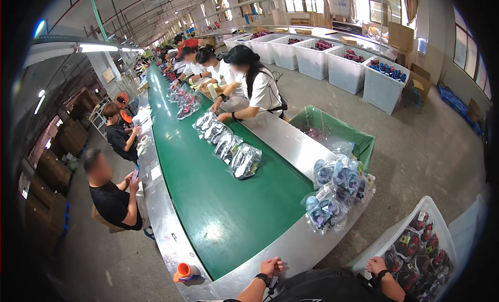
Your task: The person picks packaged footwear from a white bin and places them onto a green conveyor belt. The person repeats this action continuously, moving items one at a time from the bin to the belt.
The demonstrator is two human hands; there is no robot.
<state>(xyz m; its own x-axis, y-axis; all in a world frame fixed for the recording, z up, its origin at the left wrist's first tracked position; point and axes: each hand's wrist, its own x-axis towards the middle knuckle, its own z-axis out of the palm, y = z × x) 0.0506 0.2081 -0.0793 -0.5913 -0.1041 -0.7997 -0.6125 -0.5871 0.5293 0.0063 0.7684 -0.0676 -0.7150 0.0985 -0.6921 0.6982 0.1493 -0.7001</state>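
Note:
My left hand is over the metal end edge of the conveyor table, its fingers loosely bent and apart with nothing in them. A dark band is on that wrist. My right hand is curled closed beside the rim of a white bin, with no object showing in it; whether it touches the rim I cannot tell. Inside the bin lie several dark and red shoes in clear bags. Nearest on the table are bagged blue-grey shoes, piled on the right metal ledge.
Bagged black-and-white shoes lie in a row on the green belt, where a person in white reaches. An orange cup-like container stands near left. Right are a green-lined bin and white bins. A person holds a phone.

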